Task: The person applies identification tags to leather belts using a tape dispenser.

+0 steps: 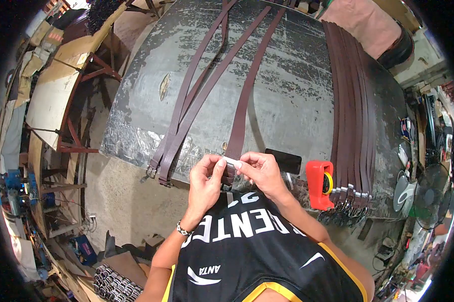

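Observation:
A brown belt [246,103] runs down the table to its near edge, where both hands meet at its end. My left hand [205,180] is closed, its thumb and fingers pinching one end of a small white label [231,162] laid across the belt. My right hand [263,173] pinches the label's other end. Printing on the label is too small to read. Just below the fingers, part of the belt's end shows in front of my black shirt. Whether the label is stuck down is hidden by the fingertips.
Other brown belts [186,108] lie to the left on the worn dark table [292,100]. A black phone [283,161] and a red tape dispenser [319,185] with yellow tape are at the right. Beyond them lies a row of belts [348,116] with buckles. A fan [430,195] stands far right.

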